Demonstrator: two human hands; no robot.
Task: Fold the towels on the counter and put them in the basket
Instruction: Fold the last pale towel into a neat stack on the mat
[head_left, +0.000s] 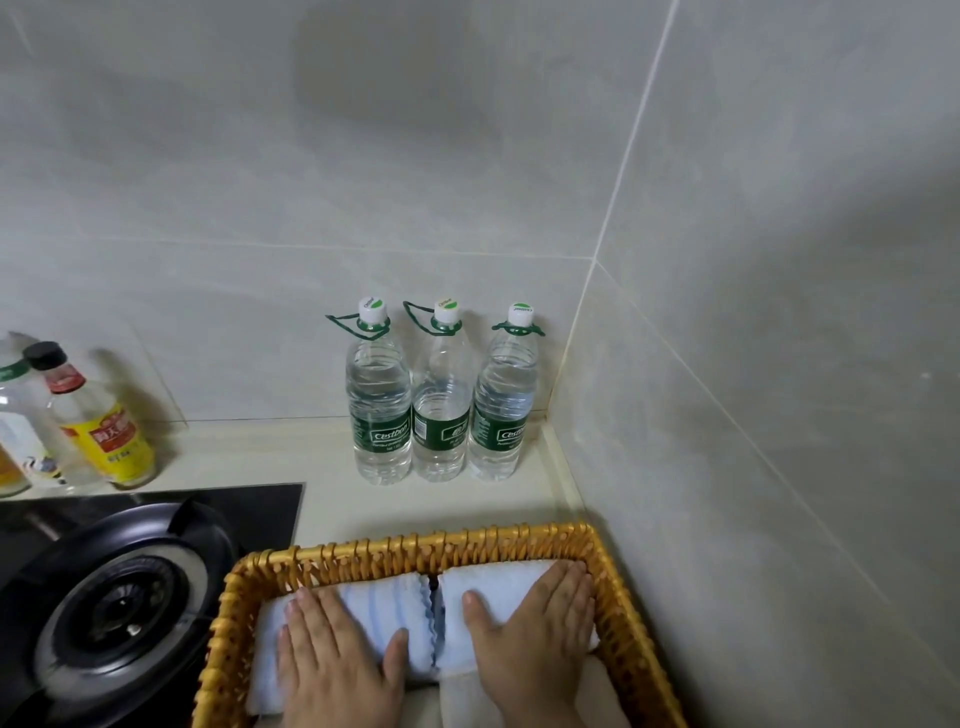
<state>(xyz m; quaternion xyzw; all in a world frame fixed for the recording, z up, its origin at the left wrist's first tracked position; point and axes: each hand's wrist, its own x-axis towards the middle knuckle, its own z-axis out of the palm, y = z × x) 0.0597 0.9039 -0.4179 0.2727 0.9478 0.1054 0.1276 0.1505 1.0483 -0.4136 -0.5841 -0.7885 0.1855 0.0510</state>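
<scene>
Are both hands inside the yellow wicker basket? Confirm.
Yes, left hand and right hand press folded pale towels inside the yellow wicker basket.

Left hand (337, 649), right hand (530, 629): bare, nails short.

Rough woven wicker with some sheen is being shown off by the basket (415, 545), lol. The towels (384, 603) are being seen as soft fluffy cloth, the bottles (440, 405) as clear shiny plastic, the hob (260, 506) as glossy black glass.
</scene>
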